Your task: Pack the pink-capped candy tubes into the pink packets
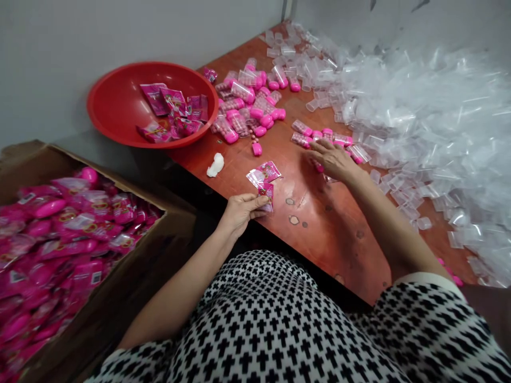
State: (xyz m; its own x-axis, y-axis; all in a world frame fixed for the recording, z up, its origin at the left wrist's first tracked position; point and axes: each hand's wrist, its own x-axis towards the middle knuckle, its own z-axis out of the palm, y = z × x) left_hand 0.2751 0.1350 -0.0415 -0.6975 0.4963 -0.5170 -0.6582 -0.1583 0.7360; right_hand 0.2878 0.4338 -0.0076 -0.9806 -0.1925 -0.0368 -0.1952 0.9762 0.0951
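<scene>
Packet (266, 191) in the left hand (239, 214), pinched between thumb and fingers, is just above the near edge of the table (303, 213). Two or so loose packets (268, 171) lie on the wood just beyond it, partly overlapping. The right hand (333, 159) is palm down, its fingers extended and slightly parted over a small row of tubes (302, 127); whether the fingertips touch one, I cannot tell.

A light pinch at the packet's edge should serve best, since thin film creases under a hard squeeze. The right hand would do well to come to a tube from both sides, as smooth round walls look likely to roll, and to leave the neighbours undisturbed.

The packet is flat, pink and printed, with a glossy, foil-like sheen. The tubes are clear, stiff-looking cylinders with rounded, bright pink caps; those in the larger pile (239, 122) show small pinkish beads inside. One cap (256, 149) stands apart, with beads beside it. To the right spreads a heap of clear sleeves (419, 106), shiny and colourless. The bowl (114, 101) is smooth red and wide-rimmed, with more packets in it; the box (178, 213) is dull brown card, filled with slick pink bags (80, 229). A soft-looking white lump (216, 165) sits near the bowl.
</scene>
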